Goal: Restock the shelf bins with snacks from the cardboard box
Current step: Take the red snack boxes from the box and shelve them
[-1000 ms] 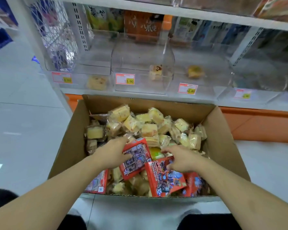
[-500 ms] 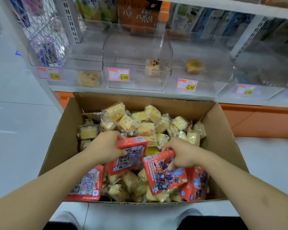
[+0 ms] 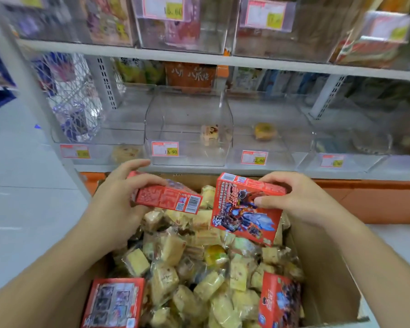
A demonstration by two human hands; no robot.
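An open cardboard box (image 3: 327, 275) in front of me is full of wrapped yellow cakes (image 3: 199, 268). My left hand (image 3: 114, 200) grips a red snack box (image 3: 168, 197), held above the cakes with its barcode side up. My right hand (image 3: 298, 197) grips a second red snack box (image 3: 246, 209) by its top edge, picture side facing me. Two more red boxes lie in the cardboard box, one at the near left (image 3: 114, 303) and one at the near right (image 3: 279, 301). Behind stand the clear shelf bins (image 3: 189, 129), nearly empty.
Orange price tags (image 3: 165, 148) hang on the bin fronts. Single cakes lie in three lower bins. An upper shelf (image 3: 199, 58) carries more clear bins of packets. A wire basket (image 3: 66, 95) hangs at the shelf's left end. White floor (image 3: 21, 185) stretches to the left.
Both hands have lifted their red boxes out of the cardboard box and up toward the shelf. My view has tilted up, bringing the upper shelf into sight.
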